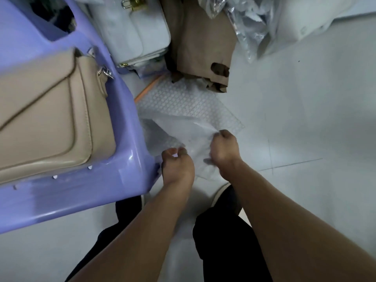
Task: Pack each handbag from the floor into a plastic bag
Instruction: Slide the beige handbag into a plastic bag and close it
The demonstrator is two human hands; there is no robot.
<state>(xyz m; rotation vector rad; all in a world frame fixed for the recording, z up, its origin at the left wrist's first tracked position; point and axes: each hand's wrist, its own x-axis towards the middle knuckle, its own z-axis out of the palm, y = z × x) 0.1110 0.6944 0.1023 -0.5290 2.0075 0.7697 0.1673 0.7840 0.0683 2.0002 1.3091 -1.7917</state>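
A clear plastic bag (191, 135) hangs just above the floor in the middle of the view. My left hand (177, 163) pinches its near edge on the left side. My right hand (223, 149) grips the edge a little further right, fingers curled into the film. A beige handbag (46, 119) with a flap and a silver clasp lies on a purple plastic stool (126, 123) at the left, apart from both hands. A white handbag (134, 31) with a gold lock stands on the floor behind the stool.
A patterned flat plastic bag with an orange strip (193, 102) lies on the floor under the held one. Brown paper or cardboard (203, 45) and crumpled clear plastic (250, 23) sit at the back. My dark trouser legs (223, 237) are below the hands on the pale tiled floor (315, 119).
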